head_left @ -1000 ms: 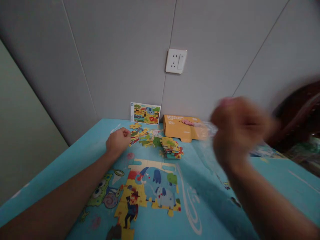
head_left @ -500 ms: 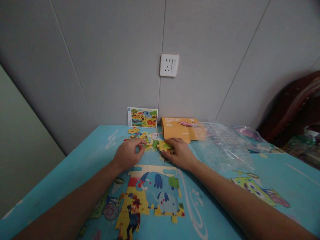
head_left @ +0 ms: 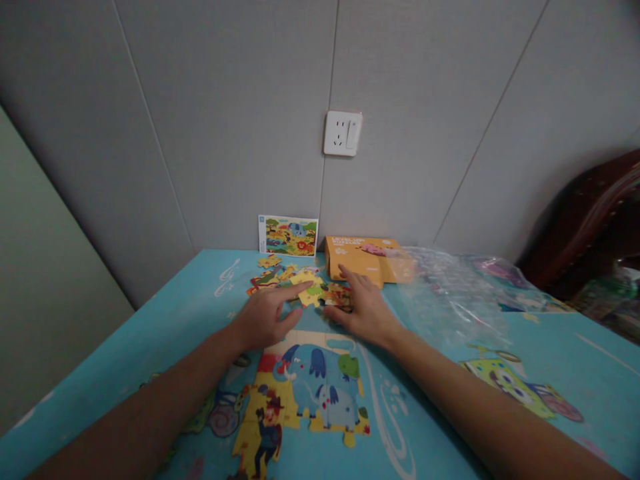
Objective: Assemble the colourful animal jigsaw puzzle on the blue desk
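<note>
Loose puzzle pieces (head_left: 270, 262) lie in a pile below the picture card. My left hand (head_left: 267, 317) is at the pile's near side, forefinger and thumb apart, the fingertip by a yellow-green piece (head_left: 311, 288). On the pile's right, my right hand (head_left: 363, 303) has its fingers spread, next to a brown-red piece (head_left: 337, 295), with nothing seen in its grasp. Nearer to me lies a joined puzzle section (head_left: 320, 387) with two blue elephants, and a figure in a hat (head_left: 269, 427) on its lower left part.
The picture card (head_left: 291, 237) leans on the wall beside an orange puzzle box (head_left: 360, 259). Crumpled clear plastic (head_left: 450, 293) covers the tabletop on the right. A blue patterned cloth (head_left: 170, 313) covers the table. A socket (head_left: 343, 133) is on the wall.
My left hand has opened from a pinch and reached slightly right. The right hand's fingers have lifted and spread off a yellow piece. A yellow-green piece now shows between the hands.
</note>
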### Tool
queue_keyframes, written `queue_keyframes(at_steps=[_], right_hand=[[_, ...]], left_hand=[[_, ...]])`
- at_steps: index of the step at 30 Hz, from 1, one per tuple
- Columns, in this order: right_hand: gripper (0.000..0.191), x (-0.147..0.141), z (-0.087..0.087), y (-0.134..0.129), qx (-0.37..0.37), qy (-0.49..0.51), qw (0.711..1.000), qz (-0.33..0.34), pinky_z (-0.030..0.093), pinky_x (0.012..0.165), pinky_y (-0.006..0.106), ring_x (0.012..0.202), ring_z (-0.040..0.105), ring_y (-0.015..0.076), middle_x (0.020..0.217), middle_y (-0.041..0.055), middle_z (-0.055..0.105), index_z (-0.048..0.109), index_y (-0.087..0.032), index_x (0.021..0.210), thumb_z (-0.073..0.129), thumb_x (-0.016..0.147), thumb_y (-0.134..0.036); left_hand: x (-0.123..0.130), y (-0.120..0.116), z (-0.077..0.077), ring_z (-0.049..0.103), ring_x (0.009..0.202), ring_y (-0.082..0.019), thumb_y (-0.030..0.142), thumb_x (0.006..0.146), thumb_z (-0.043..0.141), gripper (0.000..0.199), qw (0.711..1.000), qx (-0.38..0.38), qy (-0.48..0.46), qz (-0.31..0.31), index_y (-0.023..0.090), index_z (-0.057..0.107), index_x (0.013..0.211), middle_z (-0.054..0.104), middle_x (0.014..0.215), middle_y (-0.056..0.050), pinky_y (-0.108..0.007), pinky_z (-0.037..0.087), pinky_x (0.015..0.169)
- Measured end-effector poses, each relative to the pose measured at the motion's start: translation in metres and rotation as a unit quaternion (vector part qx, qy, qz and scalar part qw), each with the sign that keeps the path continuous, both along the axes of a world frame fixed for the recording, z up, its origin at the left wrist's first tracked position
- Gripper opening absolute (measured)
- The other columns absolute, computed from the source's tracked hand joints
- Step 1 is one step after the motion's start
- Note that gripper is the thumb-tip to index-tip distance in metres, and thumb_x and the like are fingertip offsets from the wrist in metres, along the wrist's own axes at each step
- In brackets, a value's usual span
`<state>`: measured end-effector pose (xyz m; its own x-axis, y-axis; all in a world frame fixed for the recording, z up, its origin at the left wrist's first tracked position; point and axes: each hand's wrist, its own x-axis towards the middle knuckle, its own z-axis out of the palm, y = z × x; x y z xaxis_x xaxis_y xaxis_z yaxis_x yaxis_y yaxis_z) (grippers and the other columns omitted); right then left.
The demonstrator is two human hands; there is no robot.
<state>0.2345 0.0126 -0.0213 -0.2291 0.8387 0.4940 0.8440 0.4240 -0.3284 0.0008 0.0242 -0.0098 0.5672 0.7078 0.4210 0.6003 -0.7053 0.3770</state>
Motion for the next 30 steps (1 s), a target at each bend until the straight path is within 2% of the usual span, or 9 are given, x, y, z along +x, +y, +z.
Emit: queue_keyframes(at_steps=[3, 7, 14, 18, 26, 30], right_hand=[[0.064, 0.006, -0.004, 0.005, -0.038, -0.004, 0.999, -0.027, 0.042, 0.095, 0.048, 0.113, 0.052, 0.0322, 0.124, 0.0179, 0.058, 0.047, -0.012, 0.133, 0.062, 0.080, -0.043], [0.052, 0.008, -0.004, 0.007, -0.044, -0.004, 0.999, -0.016, 0.042, 0.095, 0.042, 0.109, 0.054, 0.0294, 0.117, 0.0155, 0.062, 0.055, -0.010, 0.124, 0.064, 0.080, -0.037], [0.053, 0.011, -0.006, 0.011, -0.055, 0.034, 0.998, -0.007, 0.043, 0.093, 0.040, 0.105, 0.055, 0.0265, 0.115, 0.0148, 0.061, 0.054, -0.012, 0.123, 0.067, 0.077, -0.033], [0.053, 0.011, -0.006, 0.011, -0.061, 0.031, 0.998, 0.006, 0.042, 0.093, 0.041, 0.106, 0.054, 0.0265, 0.114, 0.0141, 0.061, 0.052, -0.013, 0.125, 0.066, 0.076, -0.029], [0.061, 0.014, -0.009, 0.014, -0.084, 0.050, 0.995, -0.027, 0.042, 0.093, 0.042, 0.107, 0.055, 0.0273, 0.117, 0.0154, 0.059, 0.048, -0.012, 0.130, 0.066, 0.075, -0.030], [0.059, 0.015, -0.009, 0.015, -0.061, 0.054, 0.996, -0.021, 0.042, 0.094, 0.042, 0.106, 0.055, 0.0262, 0.114, 0.0140, 0.061, 0.049, -0.014, 0.128, 0.068, 0.074, -0.028]], left_hand=[[-0.001, 0.003, 0.001, 0.037, 0.044, -0.011, 0.033, 0.086, 0.050, 0.049, 0.999, 0.004, -0.011, 0.047, 0.013, 0.055, 0.130, 0.033, 0.045, 0.008, -0.021, 0.032, 0.049], [0.002, 0.003, 0.000, 0.041, 0.044, -0.012, 0.036, 0.086, 0.051, 0.047, 0.997, -0.001, -0.012, 0.077, 0.014, 0.059, 0.127, 0.043, 0.045, 0.006, -0.023, 0.037, 0.052], [0.003, 0.005, -0.002, 0.051, 0.047, -0.013, 0.032, 0.086, 0.050, 0.037, 0.997, 0.010, -0.027, 0.078, 0.016, 0.068, 0.114, 0.060, 0.054, 0.001, -0.024, 0.045, 0.059], [0.003, 0.006, -0.003, 0.051, 0.046, -0.012, 0.029, 0.084, 0.052, 0.033, 0.997, 0.017, -0.025, 0.069, 0.017, 0.071, 0.109, 0.061, 0.052, 0.001, -0.023, 0.045, 0.058], [0.003, 0.005, -0.003, 0.041, 0.040, -0.010, 0.025, 0.085, 0.050, 0.034, 0.998, 0.009, -0.016, 0.066, 0.017, 0.070, 0.111, 0.057, 0.048, 0.003, -0.021, 0.038, 0.050], [0.003, 0.006, -0.005, 0.040, 0.040, -0.009, 0.026, 0.085, 0.050, 0.036, 0.997, 0.006, -0.012, 0.070, 0.017, 0.069, 0.114, 0.058, 0.050, 0.003, -0.021, 0.036, 0.050]])
